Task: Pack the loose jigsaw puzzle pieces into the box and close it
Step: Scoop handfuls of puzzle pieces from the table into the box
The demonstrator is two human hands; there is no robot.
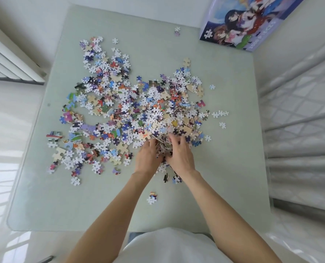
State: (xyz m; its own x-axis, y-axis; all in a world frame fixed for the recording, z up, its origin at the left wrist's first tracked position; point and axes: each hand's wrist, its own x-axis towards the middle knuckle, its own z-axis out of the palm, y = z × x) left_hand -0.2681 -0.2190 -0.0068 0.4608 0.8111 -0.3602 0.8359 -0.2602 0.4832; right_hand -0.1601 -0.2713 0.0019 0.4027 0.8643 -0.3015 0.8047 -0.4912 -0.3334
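Both hands are working together near the lower middle of the frame: the left hand (147, 158) and right hand (179, 155) are cupping inward toward each other, fingers curling around a bunched-up clump of puzzle pieces (162, 146) squeezed between them. So neither hand is loose, they're both gripping that same wad, palms facing in, almost touching at the heels.

The rest of the loose pieces (119, 109) are sprawling all over the middle of the pale green table (224, 168), thickest in the center and thinning out toward the upper left. A few strays are sitting on their own: one little pair (151, 197) below the hands, another (177, 31) up near the top.

The puzzle box (239, 29) is lying in the upper right corner of the frame, well apart from the hands, picture side up. Can't tell whether it's the lid or the whole box closed

A white radiator (11, 61) is showing at the upper left
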